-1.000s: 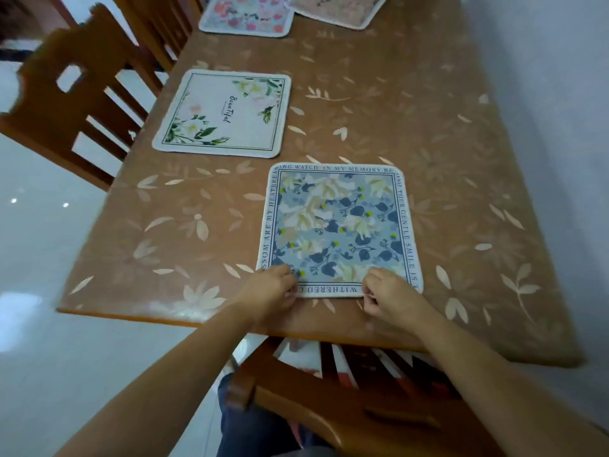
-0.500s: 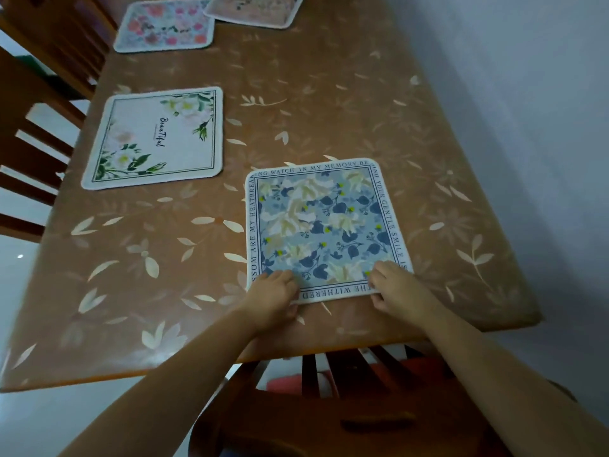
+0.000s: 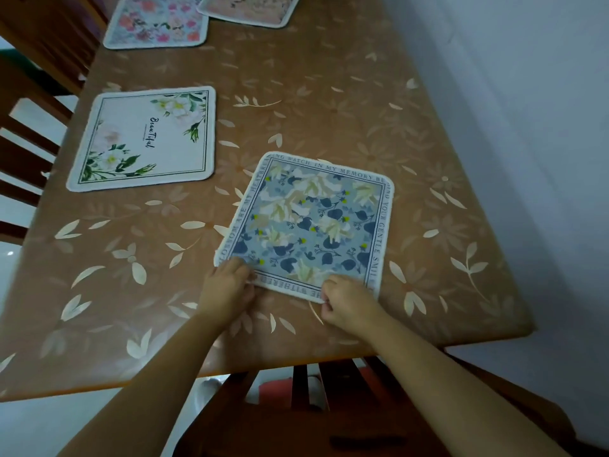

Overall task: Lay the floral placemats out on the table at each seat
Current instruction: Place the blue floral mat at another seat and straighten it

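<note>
The blue placemat [image 3: 313,225] lies flat on the table [image 3: 329,94], close to the near edge and turned a little so that its far corners lean toward 1 o'clock. It is square with rounded corners and a pale stitched rim. Inside the rim runs a white band printed with dark capital lettering, then a thin dark line. The middle is a grey-blue field crowded with cream and beige blooms, navy heart-shaped leaves and small yellow dots.

The left hand [image 3: 227,285] sits on the mat's corner at 7 o'clock, its fingers bent down over the cloth and its thumb at the edge, pinching it. The right hand [image 3: 346,301] is on the near edge toward 5 o'clock, knuckles up and fingers curled tight, nipping the rim between thumb and forefinger.

From the blue mat, a white placemat [image 3: 145,140] lies well apart at 10 o'clock, with green-leaved pale flowers in two corners and a script word in the middle. Farther off at 11 o'clock is a pink-flowered placemat [image 3: 158,23], and at 12 o'clock a peach placemat [image 3: 250,9], cut by the frame. The tabletop has a brown cover with pale leaf and daisy prints. A wooden chair [image 3: 329,407] stands under the near edge at 6 o'clock, between the forearms, and a pale wall [image 3: 527,127] runs along the table's side at 3 o'clock
</note>
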{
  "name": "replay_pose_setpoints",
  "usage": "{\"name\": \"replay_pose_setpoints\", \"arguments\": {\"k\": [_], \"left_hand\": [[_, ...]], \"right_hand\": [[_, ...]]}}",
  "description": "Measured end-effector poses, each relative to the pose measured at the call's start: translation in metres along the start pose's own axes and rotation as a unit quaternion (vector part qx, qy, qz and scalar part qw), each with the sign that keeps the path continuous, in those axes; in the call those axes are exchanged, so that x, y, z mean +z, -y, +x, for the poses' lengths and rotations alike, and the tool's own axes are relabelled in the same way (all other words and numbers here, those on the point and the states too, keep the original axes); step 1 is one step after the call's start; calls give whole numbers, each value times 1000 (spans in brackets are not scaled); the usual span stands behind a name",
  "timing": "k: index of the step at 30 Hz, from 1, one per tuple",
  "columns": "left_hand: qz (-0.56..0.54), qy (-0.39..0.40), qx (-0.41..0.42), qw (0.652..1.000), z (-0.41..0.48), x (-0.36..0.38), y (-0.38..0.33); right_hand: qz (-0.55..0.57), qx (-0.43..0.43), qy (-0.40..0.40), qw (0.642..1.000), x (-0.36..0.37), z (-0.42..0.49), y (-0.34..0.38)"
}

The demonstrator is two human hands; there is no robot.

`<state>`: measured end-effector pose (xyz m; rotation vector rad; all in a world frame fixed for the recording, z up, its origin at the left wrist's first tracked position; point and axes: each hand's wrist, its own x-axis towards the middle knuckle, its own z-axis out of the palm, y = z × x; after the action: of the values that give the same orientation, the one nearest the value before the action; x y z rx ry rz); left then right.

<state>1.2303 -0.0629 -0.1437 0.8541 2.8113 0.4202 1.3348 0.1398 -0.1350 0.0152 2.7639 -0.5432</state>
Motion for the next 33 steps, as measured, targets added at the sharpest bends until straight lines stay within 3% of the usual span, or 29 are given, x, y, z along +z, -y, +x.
{"name": "replay_pose_setpoints", "arguments": {"k": [3, 8, 13, 21, 27, 33], "left_hand": [[-10, -4, -38, 999, 8, -5, 1], [-43, 72, 99, 992, 5, 16, -45], [-84, 134, 92, 983, -3, 44, -93], [-159, 66, -46, 984, -8, 69, -135], [-103, 36, -41, 993, -11, 77, -140], [-70, 45, -14, 996, -11, 77, -135]], "right_hand": [[26, -43, 2, 999, 5, 16, 22], [45, -58, 33, 997, -5, 14, -3], [-20, -36, 0, 999, -28, -6, -65], [-100, -95, -27, 990, -37, -4, -79], [-183, -158, -54, 969, -35, -7, -72], [-201, -165, -50, 964, -35, -6, -65]]}}
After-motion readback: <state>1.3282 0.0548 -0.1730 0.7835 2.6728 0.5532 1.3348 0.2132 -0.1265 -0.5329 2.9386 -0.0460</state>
